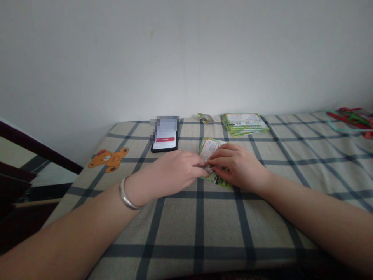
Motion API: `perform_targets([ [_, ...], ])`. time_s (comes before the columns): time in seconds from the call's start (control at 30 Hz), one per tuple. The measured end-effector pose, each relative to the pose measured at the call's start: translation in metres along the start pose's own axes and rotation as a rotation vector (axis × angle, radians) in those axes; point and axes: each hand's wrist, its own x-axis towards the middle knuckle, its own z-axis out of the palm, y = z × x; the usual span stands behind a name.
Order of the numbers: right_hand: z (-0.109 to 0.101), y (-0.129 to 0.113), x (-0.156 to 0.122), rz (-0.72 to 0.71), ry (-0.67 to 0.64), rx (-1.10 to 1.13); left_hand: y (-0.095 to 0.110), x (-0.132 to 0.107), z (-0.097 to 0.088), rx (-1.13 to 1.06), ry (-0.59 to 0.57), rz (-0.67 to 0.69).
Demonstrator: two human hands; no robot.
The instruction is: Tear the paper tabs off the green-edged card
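Observation:
Both hands meet over a green printed packet [210, 147] lying flat at the middle of the table, its face crowded with small text and pictures. From the left, my left hand [175, 171], with a silver bangle on its wrist, pinches at the packet's middle with thumb and fingers closed. My right hand [239, 165] pinches at the same spot, its fingertips nearly touching the left ones. The fingers cover much of the packet, so the exact part between them is hidden. Just behind lies a stack of similar green packets [246, 119].
A black-edged phone [165, 142] with its screen lit lies at the back left. Near the wall is a small crumpled wrapper [206, 118]. Red and green items [354, 118] lie at the far right. The checked tablecloth [180, 229] bears a bear picture [108, 159].

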Motion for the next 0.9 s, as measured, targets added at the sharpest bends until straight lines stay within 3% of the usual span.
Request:
perform_targets([
  [0.33, 0.002, 0.0, 0.001, -0.013, 0.028, 0.006, 0.0, -0.001, 0.001, -0.064, -0.002, -0.088],
  [0.63, 0.006, 0.005, 0.0, 0.027, 0.051, 0.058, 0.001, 0.001, -0.002, -0.114, 0.044, -0.056],
  [0.9, 0.006, 0.005, 0.003, 0.078, 0.042, 0.058, -0.002, 0.001, 0.012, -0.095, 0.087, -0.117],
])
